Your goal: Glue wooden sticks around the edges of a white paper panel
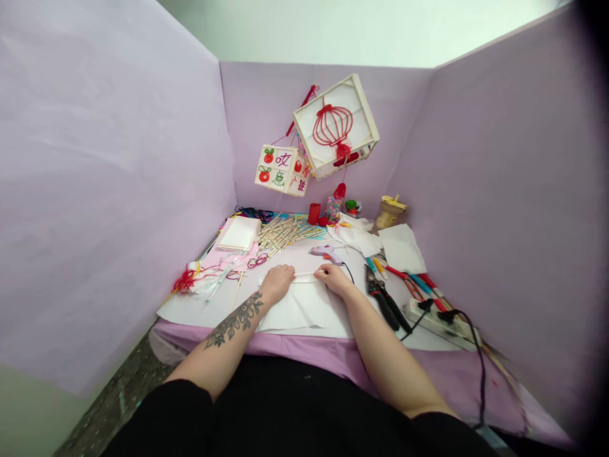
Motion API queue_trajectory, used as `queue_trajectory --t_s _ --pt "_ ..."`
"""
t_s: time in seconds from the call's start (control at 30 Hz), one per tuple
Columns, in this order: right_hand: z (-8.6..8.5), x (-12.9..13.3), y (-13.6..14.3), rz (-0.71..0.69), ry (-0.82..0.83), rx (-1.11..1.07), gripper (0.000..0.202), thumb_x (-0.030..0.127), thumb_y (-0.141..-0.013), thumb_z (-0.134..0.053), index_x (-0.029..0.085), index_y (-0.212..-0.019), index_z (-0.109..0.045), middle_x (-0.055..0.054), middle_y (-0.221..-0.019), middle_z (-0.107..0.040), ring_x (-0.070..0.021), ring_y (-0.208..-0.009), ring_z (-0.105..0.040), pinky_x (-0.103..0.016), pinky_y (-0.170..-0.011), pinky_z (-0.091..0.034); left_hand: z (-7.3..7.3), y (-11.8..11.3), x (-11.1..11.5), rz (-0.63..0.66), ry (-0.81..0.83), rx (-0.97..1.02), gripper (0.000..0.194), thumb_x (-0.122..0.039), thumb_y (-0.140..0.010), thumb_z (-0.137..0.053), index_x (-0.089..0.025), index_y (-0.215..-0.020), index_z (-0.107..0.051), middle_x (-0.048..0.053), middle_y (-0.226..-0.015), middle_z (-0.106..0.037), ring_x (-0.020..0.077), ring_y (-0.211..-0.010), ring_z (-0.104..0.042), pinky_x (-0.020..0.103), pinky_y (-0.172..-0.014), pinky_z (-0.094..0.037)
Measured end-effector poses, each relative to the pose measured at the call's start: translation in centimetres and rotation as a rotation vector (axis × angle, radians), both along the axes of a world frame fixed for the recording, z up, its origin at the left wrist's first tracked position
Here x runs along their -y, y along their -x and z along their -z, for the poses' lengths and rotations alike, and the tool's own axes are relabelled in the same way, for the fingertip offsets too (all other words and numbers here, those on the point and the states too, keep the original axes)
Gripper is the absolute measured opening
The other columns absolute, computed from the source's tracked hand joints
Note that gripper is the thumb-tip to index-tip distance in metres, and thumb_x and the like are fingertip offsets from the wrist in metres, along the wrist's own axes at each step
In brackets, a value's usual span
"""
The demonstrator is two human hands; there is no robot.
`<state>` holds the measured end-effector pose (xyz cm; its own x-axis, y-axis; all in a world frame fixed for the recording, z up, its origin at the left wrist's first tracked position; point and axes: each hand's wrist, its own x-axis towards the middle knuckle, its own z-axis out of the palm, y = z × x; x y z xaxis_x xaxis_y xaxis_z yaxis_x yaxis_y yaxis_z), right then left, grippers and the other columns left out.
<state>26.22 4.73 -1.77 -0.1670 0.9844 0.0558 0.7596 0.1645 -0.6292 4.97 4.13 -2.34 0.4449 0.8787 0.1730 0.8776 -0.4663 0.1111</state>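
A white sheet (pixel 299 308), paper or thin cloth, lies before me at the table's front, its far edge folded or rolled into a narrow strip. The left end of that strip is pinched by my left hand (pixel 278 284), fingers closed. My right hand (pixel 334 279) grips the other end between thumb and fingers. Whether a stick lies inside the fold I cannot tell. Just beyond my right hand rests a purple-and-white glue gun (pixel 327 254). Right of that forearm are pruning shears (pixel 384 298) with black handles.
Bamboo sticks (pixel 283 233) are heaped at the back. A white framed panel (pixel 239 233) and red yarn (pixel 186 279) are on the left. A power strip (pixel 442 322) with cables sits at right. Two lanterns, a larger one (pixel 333 130) and a smaller one (pixel 280 168), hang above.
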Motion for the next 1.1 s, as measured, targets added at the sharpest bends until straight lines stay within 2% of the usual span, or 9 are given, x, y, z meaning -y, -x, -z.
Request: queue_trajectory --t_s 0.23,0.4,0.57,0.73,0.9,1.1 --pt "1.0 0.1 -0.1 0.054 0.032 -0.223 0.021 0.035 -0.068 -0.055 0.015 -0.072 -0.062 -0.001 -0.065 -0.058 -0.0145 -0.060 -0.050 -0.024 -0.053 -0.035 0.2 0.3 -0.2 0.003 0.035 0.074 0.018 -0.024 -0.095 -0.041 -0.017 -0.100 -0.057 0.009 -0.101 -0.063 0.0213 -0.097 -0.057 0.032 -0.084 -0.041" --pt "1.0 0.3 0.0 0.095 0.053 -0.327 0.020 0.034 -0.063 -0.059 0.016 -0.070 -0.062 -0.001 -0.063 -0.057 -0.0137 -0.056 -0.049 -0.025 -0.051 -0.035 0.3 0.3 -0.4 0.019 0.046 0.119 0.019 -0.024 -0.095 -0.041 -0.017 -0.098 -0.058 0.008 -0.100 -0.063 0.0204 -0.097 -0.057 0.031 -0.086 -0.041" --pt "0.5 0.5 0.0 0.107 0.012 -0.403 0.020 0.034 -0.062 -0.061 0.016 -0.070 -0.061 -0.002 -0.068 -0.058 -0.0145 -0.063 -0.050 -0.025 -0.057 -0.039 0.3 0.4 -0.5 0.022 0.041 0.152 0.019 -0.024 -0.094 -0.042 -0.017 -0.098 -0.059 0.008 -0.100 -0.063 0.0203 -0.097 -0.057 0.031 -0.087 -0.042" --pt "0.2 0.5 0.4 0.063 0.033 -0.479 0.033 0.039 -0.063 -0.063 0.015 -0.087 -0.066 -0.002 -0.071 -0.060 -0.0150 -0.064 -0.052 -0.026 -0.060 -0.041 0.1 0.4 -0.4 0.024 0.022 0.185 0.019 -0.023 -0.094 -0.041 -0.016 -0.097 -0.059 0.008 -0.101 -0.063 0.0201 -0.097 -0.056 0.032 -0.089 -0.041" --pt "0.6 0.3 1.0 0.076 0.078 -0.510 0.027 0.040 -0.061 -0.065 0.016 -0.074 -0.065 -0.003 -0.066 -0.059 -0.0155 -0.059 -0.052 -0.027 -0.054 -0.039 0.2 0.4 -0.4 0.035 0.027 0.213 0.019 -0.023 -0.094 -0.041 -0.016 -0.095 -0.059 0.008 -0.099 -0.063 0.0200 -0.096 -0.056 0.031 -0.088 -0.042" --pt "1.2 0.1 1.0 0.125 0.082 -0.555 0.025 0.037 -0.058 -0.067 0.017 -0.070 -0.061 -0.002 -0.063 -0.058 -0.0149 -0.055 -0.050 -0.026 -0.050 -0.037 0.1 0.4 -0.4 0.060 0.030 0.259 0.018 -0.024 -0.094 -0.042 -0.017 -0.092 -0.058 0.007 -0.096 -0.062 0.0191 -0.093 -0.056 0.030 -0.086 -0.043"
